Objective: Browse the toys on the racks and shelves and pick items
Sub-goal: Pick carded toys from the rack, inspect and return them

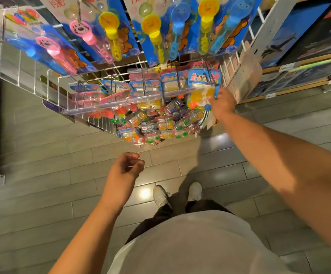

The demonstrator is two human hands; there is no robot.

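Observation:
A white wire rack (30,78) hangs in front of me. Bubble wand packs (154,36) in yellow, blue and pink hang along its top rows. Lower down hang small blue-carded blister packs (144,89) with bright toys inside. My right hand (223,102) reaches to the rack's right end and grips one such toy pack (203,86), blue card with a yellow piece, still on its hook. A wire basket (101,123) below holds several loose packs. My left hand (126,171) hovers below the basket, fingers loosely curled, holding nothing.
Wooden shelves (291,66) with dark boxed toys stand at the right, beside the rack's white post (267,26). Grey tiled floor (41,175) spreads below, with my white shoes (160,194) on it. A dark fixture stands at the far left.

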